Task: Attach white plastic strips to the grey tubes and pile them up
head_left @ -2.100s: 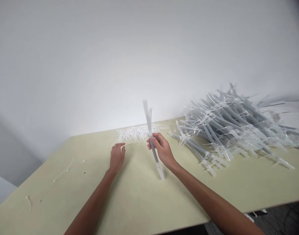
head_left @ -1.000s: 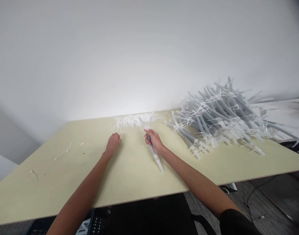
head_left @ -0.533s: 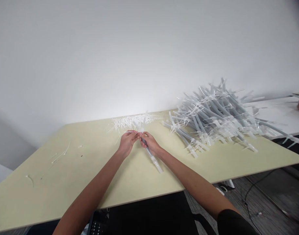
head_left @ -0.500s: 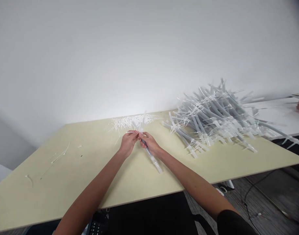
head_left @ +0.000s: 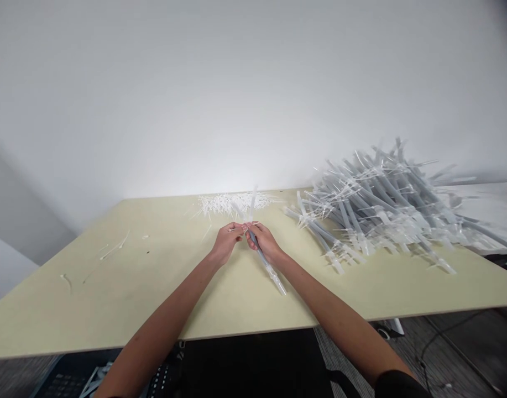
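My right hand [head_left: 263, 241] is closed around a grey tube [head_left: 259, 254] with clear sleeve ends, slanting from upper left to lower right above the table. Two clear ends of it fork upward past my fingers. My left hand [head_left: 228, 243] pinches a thin white cable tie at the tube's fork, its fingertips meeting those of my right hand. The fingers hide most of the tie. Behind the hands lies a heap of white cable ties [head_left: 224, 204].
A large pile of similar grey tubes [head_left: 373, 193] with clear ends and ties covers the table's right part. Several loose ties [head_left: 114, 247] lie on the left of the table [head_left: 153, 298]. A dark crate [head_left: 66, 373] stands below the front edge; a white wall rises behind.
The view has shifted a little, so the table contents sit farther right. Both hands stay together at the tube's fork. A person's hand at the far right is out of view now.
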Action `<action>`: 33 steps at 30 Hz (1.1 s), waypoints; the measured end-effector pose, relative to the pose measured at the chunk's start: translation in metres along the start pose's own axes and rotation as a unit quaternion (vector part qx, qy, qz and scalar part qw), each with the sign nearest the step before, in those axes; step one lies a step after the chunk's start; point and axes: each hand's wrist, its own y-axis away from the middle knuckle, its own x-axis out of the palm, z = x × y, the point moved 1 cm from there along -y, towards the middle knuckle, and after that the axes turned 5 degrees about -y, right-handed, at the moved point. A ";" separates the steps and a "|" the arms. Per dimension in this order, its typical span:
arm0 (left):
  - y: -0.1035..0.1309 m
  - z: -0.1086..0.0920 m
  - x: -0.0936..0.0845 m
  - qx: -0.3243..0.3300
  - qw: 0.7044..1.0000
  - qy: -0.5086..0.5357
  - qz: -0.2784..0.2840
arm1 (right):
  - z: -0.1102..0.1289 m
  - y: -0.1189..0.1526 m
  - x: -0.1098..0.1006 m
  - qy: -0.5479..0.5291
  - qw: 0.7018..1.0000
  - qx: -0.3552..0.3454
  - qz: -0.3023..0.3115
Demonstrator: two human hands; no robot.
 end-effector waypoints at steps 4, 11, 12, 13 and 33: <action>-0.001 0.006 -0.003 -0.014 1.000 -0.026 -0.008 | 0.003 -0.003 -0.006 0.007 0.999 0.006 -0.034; -0.003 0.008 -0.010 -0.034 0.998 -0.037 -0.033 | 0.006 -0.007 -0.015 -0.009 0.998 -0.008 -0.067; -0.004 0.009 -0.011 -0.031 0.998 -0.030 -0.045 | 0.007 -0.007 -0.016 -0.016 0.998 -0.015 -0.063; -0.005 0.010 -0.012 -0.027 0.997 -0.017 -0.068 | 0.008 -0.007 -0.017 -0.025 0.998 -0.023 -0.058; -0.015 0.039 -0.014 -0.038 0.993 0.109 0.002 | 0.012 -0.017 -0.016 -0.163 0.972 0.149 0.087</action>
